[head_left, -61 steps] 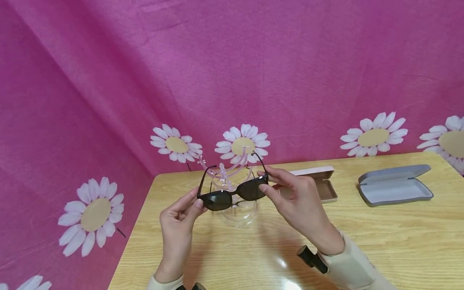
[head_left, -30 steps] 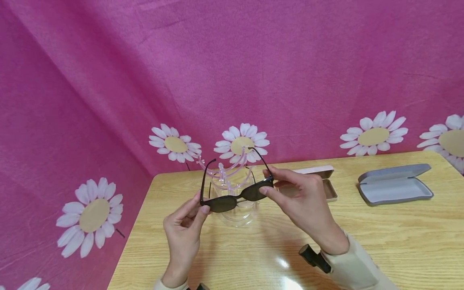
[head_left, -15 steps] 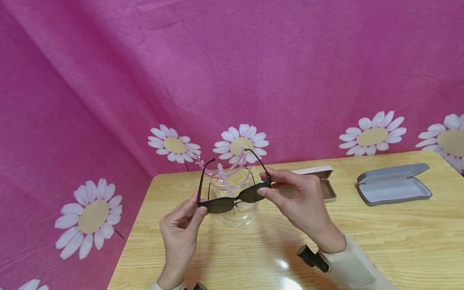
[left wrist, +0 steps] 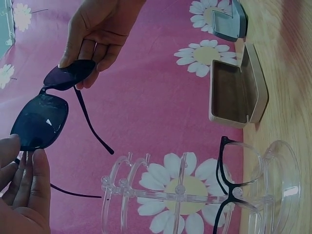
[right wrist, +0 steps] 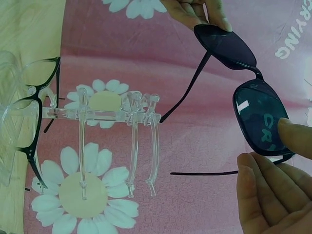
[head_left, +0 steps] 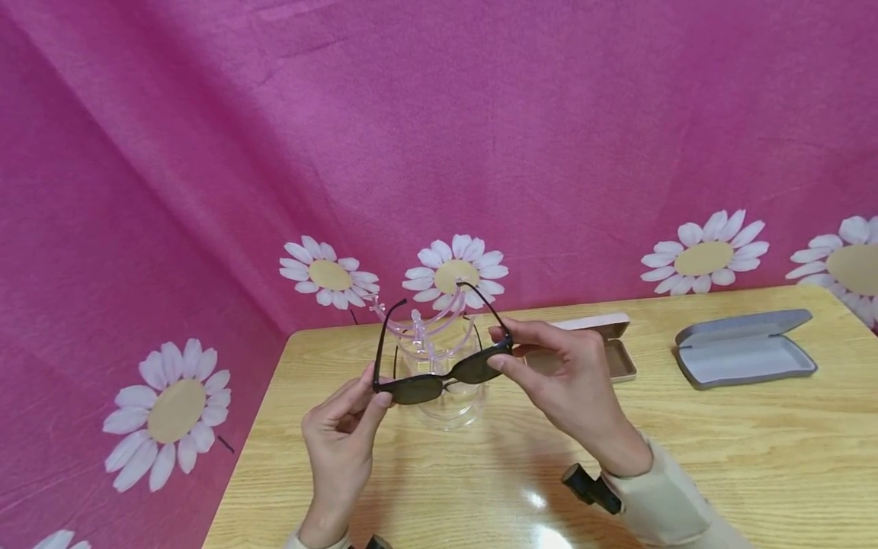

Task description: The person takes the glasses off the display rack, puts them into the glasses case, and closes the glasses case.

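Note:
Black sunglasses [head_left: 417, 389] with dark lenses are held up between both hands, temples unfolded and pointing away toward the stand. My left hand [head_left: 341, 450] pinches the left outer corner of the frame between thumb and fingers. At the other corner, my right hand [head_left: 576, 389] pinches the frame, its thumb on the lens. Just beyond is a clear plastic glasses stand [right wrist: 97, 114] with several curved arms. On its low level sits a pair of black-rimmed clear eyeglasses [left wrist: 228, 183]. In the wrist views the sunglasses are apart from the stand's upper end.
An opened pinkish-white glasses case [left wrist: 229, 92] with brown lining lies behind my right hand. Farther right on the wooden table [head_left: 686, 457] is an opened grey glasses case [head_left: 748, 351]. A pink cloth [head_left: 549, 152] with daisies hangs behind the table and to the left.
The sunglasses have tilted, so their lenses look flatter and their temples reach farther up over the stand. Both hands keep their pinch. In the last half second almost nothing has moved.

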Available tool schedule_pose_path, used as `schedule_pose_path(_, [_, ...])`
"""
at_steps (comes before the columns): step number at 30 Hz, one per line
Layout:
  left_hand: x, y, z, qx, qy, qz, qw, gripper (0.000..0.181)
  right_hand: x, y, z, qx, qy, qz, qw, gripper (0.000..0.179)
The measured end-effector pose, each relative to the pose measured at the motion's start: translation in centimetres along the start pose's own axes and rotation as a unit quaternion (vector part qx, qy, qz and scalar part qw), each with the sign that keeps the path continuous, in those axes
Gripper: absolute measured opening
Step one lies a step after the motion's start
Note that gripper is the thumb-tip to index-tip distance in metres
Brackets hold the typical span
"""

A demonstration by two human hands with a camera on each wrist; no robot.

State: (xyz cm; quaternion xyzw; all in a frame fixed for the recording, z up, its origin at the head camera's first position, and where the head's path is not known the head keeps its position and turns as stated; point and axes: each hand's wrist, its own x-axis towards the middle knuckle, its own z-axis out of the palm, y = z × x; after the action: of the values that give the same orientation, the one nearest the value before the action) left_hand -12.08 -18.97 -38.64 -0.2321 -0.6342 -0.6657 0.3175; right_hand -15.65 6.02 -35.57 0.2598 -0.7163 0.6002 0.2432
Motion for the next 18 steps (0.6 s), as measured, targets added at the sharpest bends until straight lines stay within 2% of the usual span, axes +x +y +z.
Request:
schedule_pose_path(6, [0.06,0.18,-0.16,0.003,0.0,0.005,1.0,0.035,-0.03,0.04,0.02,0.025,-0.007,0.006,0.9997,0.038])
schedule_pose_path(9, [0.1,0.17,-0.07,-0.005,0.001,0.02,0.9998,0.037,0.16,0.04,-0.16,0.036,-0.011,0.016,0.9992,0.039])
schedule_pose_path(13, [0.09,0.05,0.13,-0.002,0.009,0.034,0.9994,0.037,0.43,0.02,-0.44,0.06,-0.013,0.065,0.996,0.044])
schedule_pose_path(18, [-0.07,-0.14,0.14,0.007,0.008,0.027,0.9996,0.036,0.52,-0.03,-0.65,0.081,-0.026,0.154,0.9844,0.051])
